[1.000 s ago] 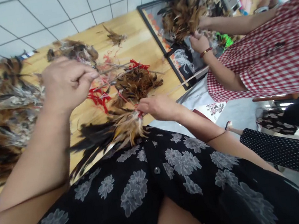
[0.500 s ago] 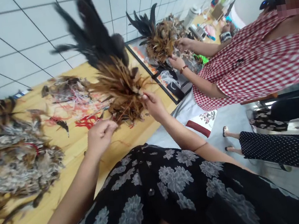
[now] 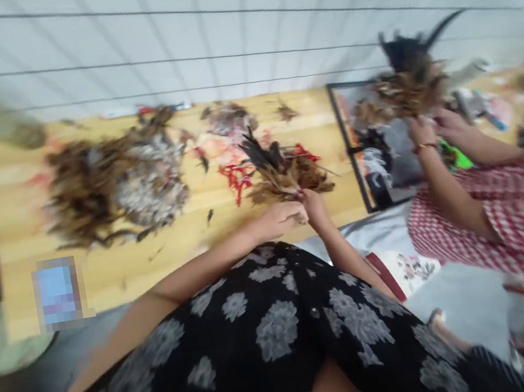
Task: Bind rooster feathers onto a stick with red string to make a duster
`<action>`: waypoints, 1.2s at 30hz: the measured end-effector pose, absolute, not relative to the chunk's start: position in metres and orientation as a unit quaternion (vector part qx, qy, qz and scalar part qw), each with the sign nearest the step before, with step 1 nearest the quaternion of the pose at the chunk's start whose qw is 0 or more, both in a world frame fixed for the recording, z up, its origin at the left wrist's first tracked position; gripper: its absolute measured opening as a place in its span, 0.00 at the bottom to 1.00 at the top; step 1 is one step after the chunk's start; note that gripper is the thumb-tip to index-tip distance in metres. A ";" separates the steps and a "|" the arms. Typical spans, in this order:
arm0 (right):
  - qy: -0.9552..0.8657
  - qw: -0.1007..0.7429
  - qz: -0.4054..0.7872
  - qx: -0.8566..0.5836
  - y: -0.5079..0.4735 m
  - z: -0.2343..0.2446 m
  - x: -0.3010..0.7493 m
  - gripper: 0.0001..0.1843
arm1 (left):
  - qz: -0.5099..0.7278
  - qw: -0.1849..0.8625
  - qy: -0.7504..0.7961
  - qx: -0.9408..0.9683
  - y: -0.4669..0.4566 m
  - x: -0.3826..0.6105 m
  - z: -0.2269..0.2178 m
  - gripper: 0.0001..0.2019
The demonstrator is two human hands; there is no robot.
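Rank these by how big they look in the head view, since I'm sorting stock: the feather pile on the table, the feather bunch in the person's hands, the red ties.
1. Feather pile, largest.
2. Feather bunch, held by the left hand and right hand.
3. Red ties, smallest.
The picture is blurred, but the gaps are plain.

Feather bundle (image 3: 283,176): brown with black tips, red tie showing. Lies fanned on the wood just beyond both hands, stem end at the fingertips. Blurred.

Black garment (image 3: 282,325) with grey flower print, small button, bare forearms
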State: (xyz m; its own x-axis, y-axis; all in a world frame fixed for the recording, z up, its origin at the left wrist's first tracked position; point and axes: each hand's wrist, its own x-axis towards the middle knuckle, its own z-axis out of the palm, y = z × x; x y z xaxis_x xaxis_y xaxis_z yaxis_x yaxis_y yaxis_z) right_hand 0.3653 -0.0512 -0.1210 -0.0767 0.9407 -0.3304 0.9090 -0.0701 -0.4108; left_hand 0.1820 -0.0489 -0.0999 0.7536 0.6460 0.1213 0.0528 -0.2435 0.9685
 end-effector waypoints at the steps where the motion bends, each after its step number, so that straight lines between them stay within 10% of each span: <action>1: -0.679 0.011 0.259 -0.687 -0.055 -0.124 0.365 0.18 | 0.251 0.599 0.267 0.712 -0.050 0.181 -0.103 0.14; 16: -0.813 -0.250 0.130 -0.510 -0.058 -0.143 0.321 0.28 | 0.261 0.544 0.471 0.643 -0.059 0.130 -0.112 0.19; 22: -0.850 -0.296 0.098 -0.426 -0.051 -0.142 0.326 0.21 | 0.216 0.366 0.516 0.744 -0.063 0.090 -0.116 0.12; 36: -0.934 -0.213 0.162 -0.236 -0.019 -0.080 0.293 0.19 | 0.290 0.262 0.500 0.773 -0.032 -0.019 -0.102 0.16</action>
State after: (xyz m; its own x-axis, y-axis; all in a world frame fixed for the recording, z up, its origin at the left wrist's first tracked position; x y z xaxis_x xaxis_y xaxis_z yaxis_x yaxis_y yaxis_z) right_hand 0.2930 -0.0194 -0.0801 -0.7977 0.3722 -0.4745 0.5099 0.8364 -0.2011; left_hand -0.0185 -0.0319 -0.1024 0.3324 0.9247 0.1855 0.6208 -0.3626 0.6951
